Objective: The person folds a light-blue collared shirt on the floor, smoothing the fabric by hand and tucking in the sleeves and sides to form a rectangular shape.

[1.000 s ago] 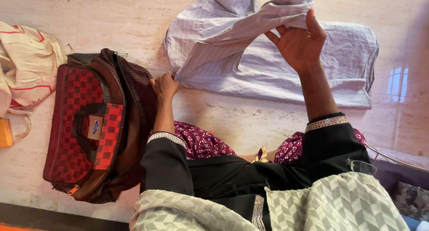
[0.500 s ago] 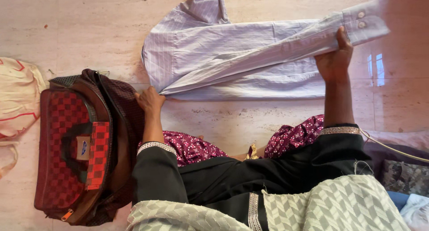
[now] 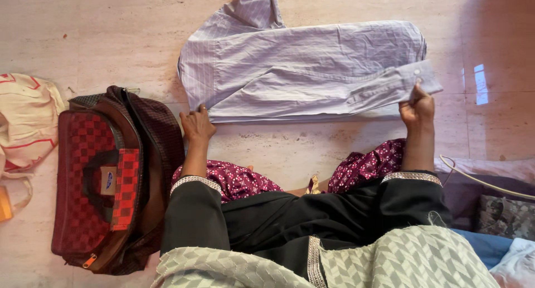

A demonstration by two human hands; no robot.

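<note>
Two hands, left hand [image 3: 196, 125], right hand [image 3: 417, 107], pinching one shirt [image 3: 301, 65], one bag [image 3: 111, 182]

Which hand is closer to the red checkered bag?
The left hand. It presses the shirt corner right beside the red checkered bag. The right hand is far across on the other side, holding the sleeve cuff.

One label seen: small rectangular patch [image 3: 108, 180], pale beige with a blue oval mark, sewn on the side of the red-and-maroon checked duffel bag [image 3: 89, 154], between its dark handles. Bag lies on the floor, left of the person. No other packages, signs or screens visible.
</note>
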